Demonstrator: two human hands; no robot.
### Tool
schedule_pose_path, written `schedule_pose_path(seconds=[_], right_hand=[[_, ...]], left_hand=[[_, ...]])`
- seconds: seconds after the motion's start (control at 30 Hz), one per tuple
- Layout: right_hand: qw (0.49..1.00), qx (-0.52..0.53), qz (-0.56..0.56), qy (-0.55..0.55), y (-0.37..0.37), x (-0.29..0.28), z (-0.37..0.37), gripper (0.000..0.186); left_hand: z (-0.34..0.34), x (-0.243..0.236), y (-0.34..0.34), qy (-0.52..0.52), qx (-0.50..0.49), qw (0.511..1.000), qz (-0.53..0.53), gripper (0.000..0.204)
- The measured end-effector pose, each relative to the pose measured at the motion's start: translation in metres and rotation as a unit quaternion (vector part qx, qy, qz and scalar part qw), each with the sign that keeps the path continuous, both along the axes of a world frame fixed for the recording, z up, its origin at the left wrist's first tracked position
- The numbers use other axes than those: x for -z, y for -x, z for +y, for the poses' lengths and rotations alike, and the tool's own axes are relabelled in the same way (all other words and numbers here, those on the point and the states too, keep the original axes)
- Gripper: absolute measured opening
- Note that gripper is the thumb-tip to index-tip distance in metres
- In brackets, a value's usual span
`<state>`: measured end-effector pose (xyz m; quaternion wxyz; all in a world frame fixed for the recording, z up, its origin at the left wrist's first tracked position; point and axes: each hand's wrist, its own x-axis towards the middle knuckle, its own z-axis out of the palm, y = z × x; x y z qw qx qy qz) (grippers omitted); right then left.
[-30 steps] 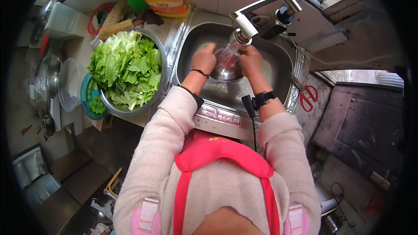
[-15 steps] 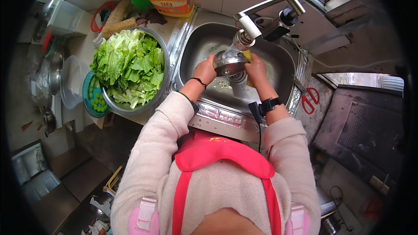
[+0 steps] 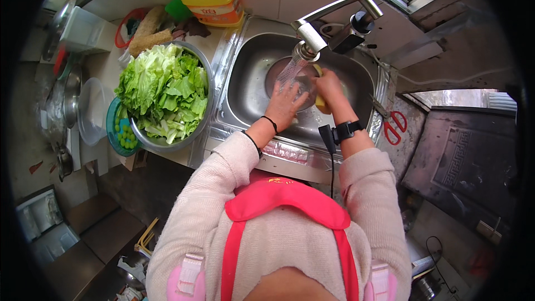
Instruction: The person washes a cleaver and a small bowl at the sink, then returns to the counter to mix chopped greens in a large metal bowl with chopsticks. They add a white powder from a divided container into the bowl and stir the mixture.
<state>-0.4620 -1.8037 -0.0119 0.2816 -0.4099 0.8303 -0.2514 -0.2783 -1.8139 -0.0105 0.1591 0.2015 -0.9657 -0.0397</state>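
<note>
Under the running faucet (image 3: 307, 40), a round metal bowl (image 3: 277, 69) is tilted in the stainless steel sink (image 3: 243, 81) with its inside facing up. My left hand (image 3: 285, 105) is open, fingers spread over the bowl's inside in the falling water. At the bowl's right side my right hand (image 3: 330, 88) is closed, gripping the rim together with a flat yellow cloth (image 3: 321, 104). Whether that yellow piece is cloth or sponge is hard to tell. The hands hide part of the bowl.
Left of the sink stands a large metal basin (image 3: 209, 92) heaped with green lettuce (image 3: 167, 86), beside a teal bowl (image 3: 111, 128) of small green fruit. A yellow jug (image 3: 209, 0) is behind. Red-handled scissors (image 3: 394, 128) lie at the sink's right edge.
My left hand has let go of the bowl's left side and opened over its inside. The bowl has tipped so that its inside shows. My right hand still grips its right side.
</note>
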Motion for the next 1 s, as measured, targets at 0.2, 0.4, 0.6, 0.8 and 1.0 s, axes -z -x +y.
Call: schedule_pose_path(seconds=[0.2,0.4,0.6,0.8,1.0], right_hand=[[0.958,0.008,-0.117,0.262,-0.063,-0.027,0.027,0.031],[0.892,-0.155,0.227,0.358,-0.042,-0.024,-0.012,0.023],[0.896,0.059,-0.390,0.201,-0.032,0.011,-0.006,0.033],[0.934,-0.079,-0.014,0.349,-0.079,0.006,0.002,0.031],[0.952,-0.073,0.048,0.294,-0.075,-0.026,-0.004,0.025]], left_hand=[[-0.035,0.022,0.005,-0.645,-0.175,0.715,0.206,0.025],[-0.026,-0.021,-0.005,-0.746,-0.084,0.643,0.154,0.022],[-0.034,-0.039,-0.017,-0.797,-0.116,0.469,0.362,0.027],[-0.045,-0.014,-0.011,-0.807,-0.109,0.395,0.425,0.017],[-0.043,-0.006,-0.004,-0.846,-0.104,0.311,0.420,0.045]])
